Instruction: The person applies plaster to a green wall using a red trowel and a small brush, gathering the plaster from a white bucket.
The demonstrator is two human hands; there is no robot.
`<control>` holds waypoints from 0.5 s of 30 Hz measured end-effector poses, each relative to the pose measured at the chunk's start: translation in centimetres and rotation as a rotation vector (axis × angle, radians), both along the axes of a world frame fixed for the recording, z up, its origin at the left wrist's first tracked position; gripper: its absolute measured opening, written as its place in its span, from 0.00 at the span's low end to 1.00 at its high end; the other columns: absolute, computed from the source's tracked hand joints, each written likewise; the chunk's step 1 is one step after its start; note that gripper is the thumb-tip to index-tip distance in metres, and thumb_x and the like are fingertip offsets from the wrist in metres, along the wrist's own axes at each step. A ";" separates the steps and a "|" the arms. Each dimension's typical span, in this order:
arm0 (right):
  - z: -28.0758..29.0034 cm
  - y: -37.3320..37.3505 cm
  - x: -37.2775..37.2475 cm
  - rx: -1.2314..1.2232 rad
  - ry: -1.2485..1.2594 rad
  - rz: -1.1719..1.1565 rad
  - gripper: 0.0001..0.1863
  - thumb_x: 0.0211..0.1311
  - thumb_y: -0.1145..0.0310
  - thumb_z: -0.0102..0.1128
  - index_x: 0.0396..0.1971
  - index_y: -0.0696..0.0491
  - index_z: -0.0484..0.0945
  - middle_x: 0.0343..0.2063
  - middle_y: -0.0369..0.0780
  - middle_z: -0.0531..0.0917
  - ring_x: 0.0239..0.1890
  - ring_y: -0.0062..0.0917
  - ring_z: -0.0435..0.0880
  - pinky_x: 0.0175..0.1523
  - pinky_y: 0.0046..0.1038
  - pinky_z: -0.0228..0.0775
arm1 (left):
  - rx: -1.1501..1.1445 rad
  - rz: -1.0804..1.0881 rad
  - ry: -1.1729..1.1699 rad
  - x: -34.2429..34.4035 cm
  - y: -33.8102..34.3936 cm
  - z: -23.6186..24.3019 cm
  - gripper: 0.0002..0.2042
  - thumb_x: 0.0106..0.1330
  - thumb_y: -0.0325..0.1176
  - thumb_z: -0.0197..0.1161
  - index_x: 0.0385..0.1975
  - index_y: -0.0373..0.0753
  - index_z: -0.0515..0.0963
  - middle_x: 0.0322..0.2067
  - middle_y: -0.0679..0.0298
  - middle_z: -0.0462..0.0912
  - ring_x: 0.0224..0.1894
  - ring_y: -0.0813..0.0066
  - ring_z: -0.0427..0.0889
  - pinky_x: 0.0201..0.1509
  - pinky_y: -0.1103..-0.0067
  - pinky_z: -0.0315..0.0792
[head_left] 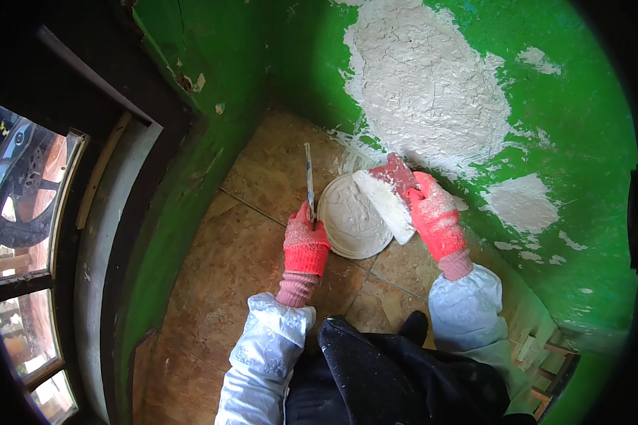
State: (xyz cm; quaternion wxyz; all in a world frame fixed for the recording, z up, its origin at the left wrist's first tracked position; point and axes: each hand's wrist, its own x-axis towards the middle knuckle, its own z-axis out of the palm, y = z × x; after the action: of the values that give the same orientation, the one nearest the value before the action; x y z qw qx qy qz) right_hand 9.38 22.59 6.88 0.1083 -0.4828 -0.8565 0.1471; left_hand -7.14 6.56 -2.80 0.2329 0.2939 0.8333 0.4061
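Note:
My left hand (305,241), in a red glove, grips a narrow, paint-stained scraper (308,177) that points away from me beside a round container of white putty (349,219). My right hand (432,216), also gloved in red, is closed on a reddish flat spreader (395,172) loaded with a thick strip of white putty, held over the container's right side. The green wall (574,127) ahead bears a large rough putty patch (425,85) and a smaller patch (517,202) lower right.
Brown floor tiles (220,269) surround the container. A green side wall (220,64) with chipped paint meets the corner. At left is a dark-framed glass door (57,283) with a wheeled vehicle outside. Wooden pieces (549,365) lie at lower right.

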 end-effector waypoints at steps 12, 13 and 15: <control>1.0 -1.4 -2.2 -0.190 0.046 0.117 0.16 0.55 0.69 0.55 0.44 0.56 0.74 0.38 0.48 0.80 0.40 0.41 0.79 0.43 0.32 0.71 | 0.045 -0.019 -0.033 -1.7 0.3 -1.9 0.20 0.52 0.27 0.58 0.48 0.37 0.72 0.33 0.54 0.77 0.36 0.61 0.77 0.42 0.74 0.70; 0.6 -1.0 -1.5 -0.156 0.047 0.135 0.15 0.55 0.69 0.55 0.44 0.54 0.75 0.38 0.48 0.80 0.39 0.41 0.79 0.42 0.32 0.72 | 0.057 -0.022 -0.036 -1.5 0.3 -1.7 0.20 0.51 0.27 0.58 0.48 0.37 0.72 0.32 0.55 0.78 0.35 0.62 0.78 0.42 0.74 0.71; 1.0 -0.3 -0.4 -0.190 0.081 0.059 0.15 0.55 0.68 0.56 0.44 0.53 0.75 0.38 0.47 0.80 0.40 0.40 0.80 0.43 0.32 0.72 | 0.064 -0.018 -0.043 -1.5 0.2 -1.9 0.20 0.51 0.27 0.58 0.48 0.37 0.72 0.30 0.56 0.78 0.34 0.63 0.78 0.41 0.75 0.71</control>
State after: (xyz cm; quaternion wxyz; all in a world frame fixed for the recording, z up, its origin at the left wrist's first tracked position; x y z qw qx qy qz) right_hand 8.95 22.32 7.88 0.0923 -0.4591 -0.8474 0.2501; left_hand -8.68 6.72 -4.66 0.2449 0.3001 0.8119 0.4368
